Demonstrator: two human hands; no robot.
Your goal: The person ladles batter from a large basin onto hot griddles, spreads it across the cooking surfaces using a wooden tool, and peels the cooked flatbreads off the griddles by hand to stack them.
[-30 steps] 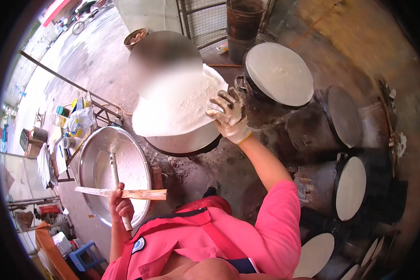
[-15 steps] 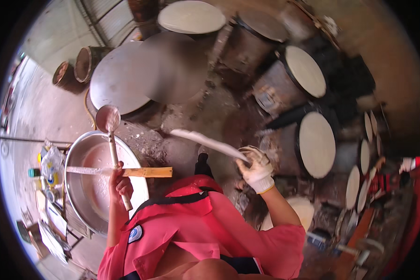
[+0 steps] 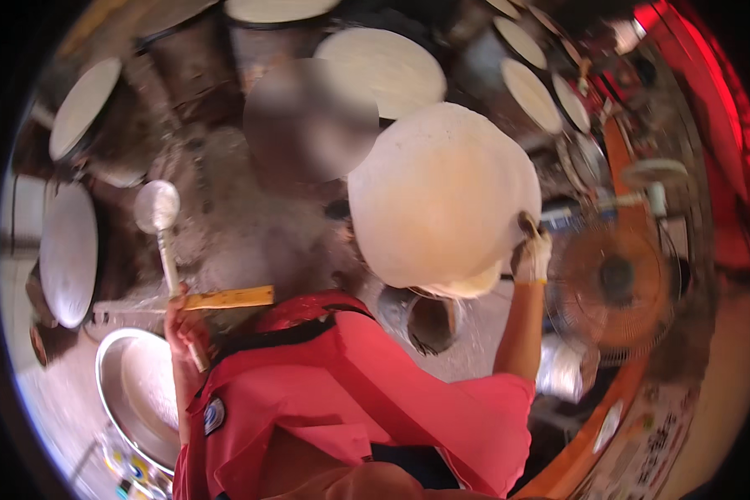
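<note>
My left hand (image 3: 190,329) is closed around the handle of a ladle (image 3: 157,207) and also a flat blade with a wooden handle (image 3: 233,297), the two crossing each other. My right hand (image 3: 535,254), in a white work glove, pinches the right edge of a large, thin round flatbread (image 3: 442,192). This pale sheet is spread out, and other pale layers peek out under its near edge. Motion blurs the gloved fingers a little. Left of me stands a metal basin (image 3: 107,400) with whitish batter inside, below the left hand.
Several drum stoves bear round tops covered in pale batter, one (image 3: 383,71) just beyond the flatbread. A bare grey round plate (image 3: 68,254) is at the left. A caged fan (image 3: 617,283) stands close to my right arm. A dark-mouthed cylinder (image 3: 432,323) sits below the flatbread.
My view has turned right. The flatbread, seen as a narrow strip in my right hand before, now lies broad and flat over the pale layers. My left hand keeps both tools.
</note>
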